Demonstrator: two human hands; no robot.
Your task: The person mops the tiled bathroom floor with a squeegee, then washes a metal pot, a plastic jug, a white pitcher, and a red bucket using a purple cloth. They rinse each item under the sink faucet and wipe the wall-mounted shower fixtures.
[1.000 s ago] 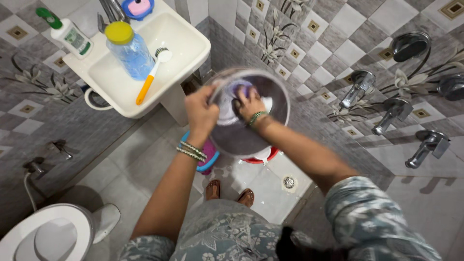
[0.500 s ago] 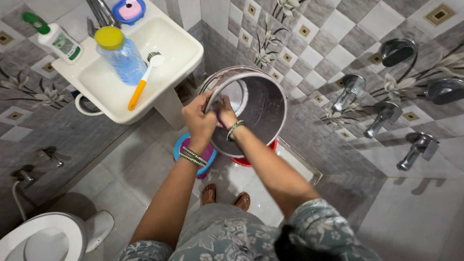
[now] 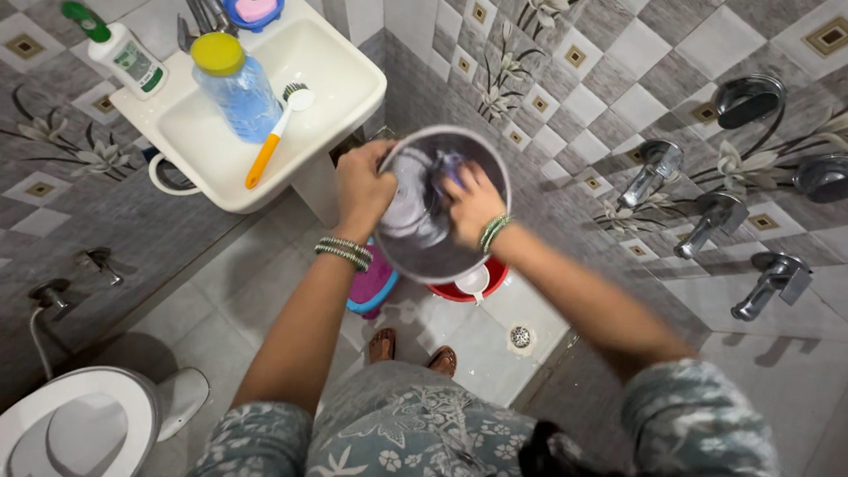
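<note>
Left hand (image 3: 364,187) grips steel pot (image 3: 415,252) by its rim, mouth tilted toward right hand (image 3: 470,205), fingers pressing purple scrubber (image 3: 451,168) inside

Both our arms reach forward, bare to the patterned sleeves. Our left hand (image 3: 364,187) is curled closed in a grip, bangles at the wrist. Our right hand (image 3: 473,205) is held flat, fingers pressed down, its wrist bent with green bangles.
</note>
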